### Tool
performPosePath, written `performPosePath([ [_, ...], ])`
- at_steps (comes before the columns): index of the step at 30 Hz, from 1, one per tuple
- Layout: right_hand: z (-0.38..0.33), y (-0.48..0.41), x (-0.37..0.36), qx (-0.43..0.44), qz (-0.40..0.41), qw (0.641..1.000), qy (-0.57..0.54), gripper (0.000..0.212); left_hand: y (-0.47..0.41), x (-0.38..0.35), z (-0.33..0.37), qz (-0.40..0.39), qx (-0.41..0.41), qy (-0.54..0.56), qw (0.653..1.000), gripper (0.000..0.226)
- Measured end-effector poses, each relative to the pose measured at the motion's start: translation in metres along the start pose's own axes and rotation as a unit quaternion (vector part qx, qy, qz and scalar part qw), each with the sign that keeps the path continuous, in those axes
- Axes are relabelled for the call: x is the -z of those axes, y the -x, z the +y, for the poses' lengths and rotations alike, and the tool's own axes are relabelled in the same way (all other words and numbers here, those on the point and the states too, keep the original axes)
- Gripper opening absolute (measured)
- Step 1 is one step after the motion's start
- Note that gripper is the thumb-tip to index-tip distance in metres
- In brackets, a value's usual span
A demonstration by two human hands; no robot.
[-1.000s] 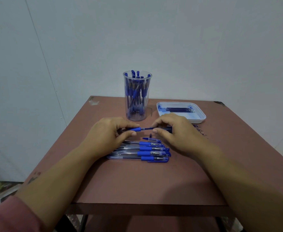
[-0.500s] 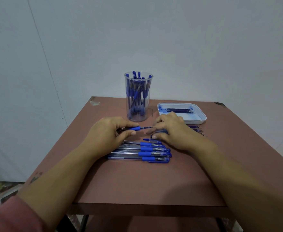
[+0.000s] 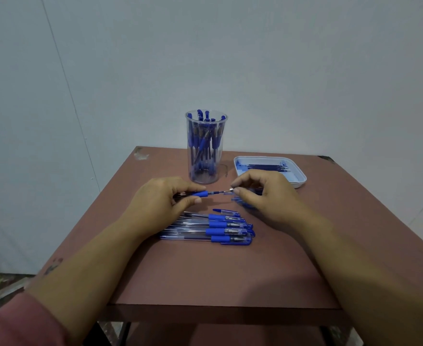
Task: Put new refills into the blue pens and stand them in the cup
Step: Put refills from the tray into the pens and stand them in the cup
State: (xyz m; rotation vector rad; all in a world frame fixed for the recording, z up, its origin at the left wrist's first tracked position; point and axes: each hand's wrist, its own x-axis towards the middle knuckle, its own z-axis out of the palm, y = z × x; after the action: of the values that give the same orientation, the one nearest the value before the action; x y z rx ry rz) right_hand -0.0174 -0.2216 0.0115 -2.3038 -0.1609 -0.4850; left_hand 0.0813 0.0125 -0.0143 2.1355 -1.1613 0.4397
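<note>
My left hand (image 3: pixel 163 203) grips a pen barrel with a blue grip (image 3: pixel 200 194), held level above the table. A thin refill (image 3: pixel 218 192) sticks out of its right end. My right hand (image 3: pixel 265 196) pinches a small metal tip piece (image 3: pixel 232 190) at the end of that refill. A clear cup (image 3: pixel 205 148) full of blue pens stands just behind my hands. Several blue pens (image 3: pixel 215 227) lie side by side on the table in front of my hands. A loose blue cap (image 3: pixel 225 211) lies behind them.
A white tray (image 3: pixel 297 179) with several dark refills (image 3: pixel 265 167) sits at the back right of the brown table (image 3: pixel 205 275). More blue parts lie half hidden under my right hand. A pale wall rises right behind the table.
My right hand has lifted off the table and now pinches the metal tip at the refill's end. The left hand has kept the barrel in nearly the same place.
</note>
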Motion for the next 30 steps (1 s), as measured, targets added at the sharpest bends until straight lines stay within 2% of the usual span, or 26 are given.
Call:
performPosePath([
  [3, -0.002, 0.000, -0.005, -0.002, -0.012, 1.000, -0.023, 0.015, 0.000, 0.000, 0.001, 0.006, -0.004, 0.000, 1.000, 0.027],
  [12, -0.007, -0.001, -0.018, 0.049, -0.019, 0.998, 0.030, 0.012, 0.000, -0.002, 0.005, 0.002, -0.027, -0.003, 1.000, 0.025],
  [17, -0.006, -0.001, -0.016, 0.081, -0.014, 0.995, 0.063, 0.027, -0.001, -0.002, 0.005, 0.002, -0.031, -0.012, 0.999, 0.026],
  [24, -0.003, -0.003, -0.019, 0.114, -0.010, 0.987, 0.108, 0.014, 0.000, -0.002, 0.005, 0.006, -0.044, -0.007, 0.999, 0.024],
  [30, -0.005, -0.001, -0.016, 0.098, -0.031, 0.990, 0.093, 0.030, -0.001, -0.002, 0.009, 0.006, -0.056, 0.000, 0.998, 0.029],
])
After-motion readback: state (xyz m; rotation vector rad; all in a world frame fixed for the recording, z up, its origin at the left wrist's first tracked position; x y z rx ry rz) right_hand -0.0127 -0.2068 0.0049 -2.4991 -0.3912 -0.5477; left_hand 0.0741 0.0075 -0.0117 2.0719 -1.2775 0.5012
